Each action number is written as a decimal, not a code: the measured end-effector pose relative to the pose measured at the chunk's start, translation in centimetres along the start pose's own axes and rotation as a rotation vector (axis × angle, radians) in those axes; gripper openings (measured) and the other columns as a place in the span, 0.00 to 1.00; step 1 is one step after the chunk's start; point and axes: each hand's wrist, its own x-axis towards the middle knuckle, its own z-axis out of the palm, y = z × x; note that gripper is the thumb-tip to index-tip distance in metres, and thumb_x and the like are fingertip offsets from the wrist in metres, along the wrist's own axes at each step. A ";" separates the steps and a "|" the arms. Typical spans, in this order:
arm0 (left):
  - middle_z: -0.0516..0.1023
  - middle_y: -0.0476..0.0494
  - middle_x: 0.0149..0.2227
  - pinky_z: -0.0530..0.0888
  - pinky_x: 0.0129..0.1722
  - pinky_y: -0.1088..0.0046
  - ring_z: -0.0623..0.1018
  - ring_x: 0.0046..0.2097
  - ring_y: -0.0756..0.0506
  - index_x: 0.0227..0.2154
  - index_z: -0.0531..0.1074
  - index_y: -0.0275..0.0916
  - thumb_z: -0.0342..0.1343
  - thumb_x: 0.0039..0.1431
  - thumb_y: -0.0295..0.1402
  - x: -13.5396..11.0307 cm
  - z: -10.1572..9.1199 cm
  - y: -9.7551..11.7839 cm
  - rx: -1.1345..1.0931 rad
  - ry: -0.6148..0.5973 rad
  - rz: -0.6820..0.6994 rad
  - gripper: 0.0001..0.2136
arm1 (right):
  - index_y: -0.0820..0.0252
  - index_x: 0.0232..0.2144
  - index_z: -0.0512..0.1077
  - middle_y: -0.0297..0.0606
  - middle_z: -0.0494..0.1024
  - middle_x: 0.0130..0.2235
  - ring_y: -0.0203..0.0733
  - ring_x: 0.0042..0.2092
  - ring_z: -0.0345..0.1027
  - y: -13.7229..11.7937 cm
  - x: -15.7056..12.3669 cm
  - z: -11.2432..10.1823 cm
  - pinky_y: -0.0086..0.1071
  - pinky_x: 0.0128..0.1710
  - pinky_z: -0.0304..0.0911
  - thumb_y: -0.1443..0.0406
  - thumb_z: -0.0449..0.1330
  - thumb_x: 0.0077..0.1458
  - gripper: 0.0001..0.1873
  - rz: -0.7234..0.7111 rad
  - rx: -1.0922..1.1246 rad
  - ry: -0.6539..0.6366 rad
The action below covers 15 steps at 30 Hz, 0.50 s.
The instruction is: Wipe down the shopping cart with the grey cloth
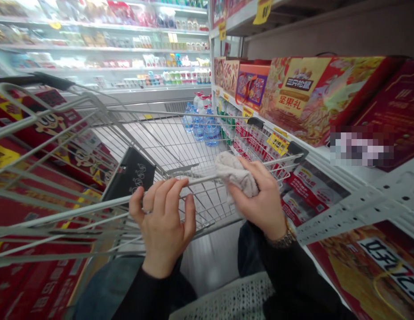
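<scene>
A metal-wire shopping cart (pixel 190 116) stands in front of me, its near top rail (pixel 106 205) running across the view. My left hand (pixel 165 222) grips this rail, with the fingers curled over it and the thumb on the near side. To the right, my right hand (pixel 260 191) is closed on a crumpled whitish cloth (pixel 235 171), pressed against the same rail. The cloth hides the rail there and part of my fingertips. A black panel with white drawings (pixel 131 175) sits inside the cart, just beyond my left hand.
Boxed gift packs (pixel 303 95) line the shelf at right, above packs of red cans (pixel 256 146). A perforated white shelf post (pixel 356 213) stands close to my right arm. Red boxes (pixel 36 275) are at left. Large water bottles (pixel 203 122) stand before a lit refrigerated display (pixel 110 49).
</scene>
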 end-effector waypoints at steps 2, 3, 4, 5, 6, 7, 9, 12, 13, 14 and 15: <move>0.78 0.39 0.51 0.53 0.68 0.50 0.74 0.57 0.39 0.54 0.70 0.40 0.60 0.58 0.31 -0.2 0.0 -0.1 0.007 0.025 -0.014 0.20 | 0.52 0.54 0.75 0.40 0.79 0.46 0.47 0.46 0.75 3.5 0.6 -2.3 0.45 0.51 0.70 0.59 0.64 0.53 0.25 0.064 -0.102 0.108; 0.78 0.38 0.51 0.53 0.68 0.49 0.74 0.57 0.39 0.53 0.70 0.40 0.61 0.58 0.32 -0.3 0.1 -0.2 0.009 0.034 -0.019 0.20 | 0.53 0.52 0.76 0.41 0.79 0.46 0.48 0.46 0.75 5.4 0.9 -3.6 0.46 0.52 0.70 0.57 0.65 0.52 0.23 0.108 -0.162 0.163; 0.77 0.38 0.51 0.53 0.68 0.49 0.74 0.57 0.38 0.53 0.70 0.40 0.61 0.58 0.32 -0.4 0.1 -0.2 0.005 0.040 -0.023 0.20 | 0.55 0.49 0.78 0.42 0.80 0.45 0.50 0.45 0.75 7.3 1.2 -4.8 0.48 0.52 0.69 0.55 0.66 0.51 0.23 0.153 -0.226 0.247; 0.77 0.38 0.51 0.52 0.68 0.48 0.73 0.58 0.38 0.54 0.69 0.41 0.61 0.58 0.32 -0.5 0.1 -0.2 -0.002 0.042 -0.024 0.20 | 0.56 0.49 0.78 0.43 0.81 0.45 0.51 0.45 0.75 9.1 1.6 -6.0 0.49 0.51 0.69 0.54 0.66 0.50 0.25 0.205 -0.273 0.317; 0.77 0.38 0.52 0.52 0.69 0.47 0.73 0.58 0.38 0.54 0.69 0.41 0.61 0.58 0.32 -0.6 0.1 -0.3 -0.012 0.042 -0.026 0.20 | 0.57 0.49 0.78 0.43 0.81 0.43 0.51 0.43 0.76 10.6 2.0 -7.0 0.49 0.50 0.70 0.54 0.66 0.49 0.26 0.250 -0.305 0.351; 0.77 0.39 0.52 0.51 0.69 0.46 0.73 0.59 0.38 0.54 0.69 0.42 0.60 0.59 0.32 -0.7 0.0 -0.3 -0.020 0.037 -0.033 0.20 | 0.58 0.48 0.78 0.44 0.81 0.41 0.52 0.42 0.76 11.6 2.3 -7.7 0.49 0.49 0.70 0.53 0.66 0.49 0.25 0.281 -0.335 0.371; 0.77 0.39 0.52 0.51 0.69 0.44 0.73 0.59 0.38 0.55 0.68 0.43 0.60 0.60 0.32 -0.7 -0.2 -0.2 -0.023 0.018 -0.049 0.20 | 0.58 0.47 0.79 0.44 0.81 0.41 0.53 0.43 0.75 11.9 2.7 -8.0 0.51 0.50 0.69 0.53 0.66 0.48 0.25 0.293 -0.392 0.372; 0.76 0.38 0.53 0.51 0.69 0.41 0.73 0.60 0.37 0.56 0.67 0.44 0.59 0.61 0.32 -0.7 -0.4 0.0 -0.007 -0.015 -0.067 0.20 | 0.57 0.49 0.78 0.45 0.80 0.44 0.52 0.45 0.75 8.2 2.3 -5.7 0.50 0.52 0.68 0.56 0.67 0.49 0.24 0.196 -0.316 0.316; 0.76 0.38 0.53 0.51 0.69 0.40 0.73 0.60 0.37 0.56 0.67 0.44 0.58 0.61 0.32 -0.7 -0.4 0.0 -0.006 -0.017 -0.069 0.20 | 0.55 0.50 0.77 0.43 0.80 0.44 0.50 0.44 0.75 6.3 1.9 -4.5 0.49 0.50 0.70 0.57 0.66 0.50 0.24 0.153 -0.235 0.267; 0.76 0.39 0.54 0.51 0.69 0.39 0.73 0.59 0.36 0.56 0.67 0.44 0.58 0.61 0.33 -0.7 -0.5 0.0 -0.007 -0.017 -0.070 0.20 | 0.52 0.53 0.76 0.42 0.79 0.44 0.48 0.43 0.75 4.3 1.4 -3.3 0.47 0.48 0.71 0.59 0.65 0.51 0.25 0.110 -0.157 0.193; 0.76 0.39 0.54 0.51 0.68 0.38 0.73 0.59 0.36 0.56 0.68 0.45 0.57 0.61 0.33 -0.6 -0.5 -0.1 -0.008 -0.017 -0.071 0.19 | 0.50 0.55 0.74 0.40 0.78 0.45 0.46 0.43 0.75 2.3 1.0 -2.1 0.45 0.48 0.72 0.61 0.65 0.51 0.27 0.072 -0.091 0.113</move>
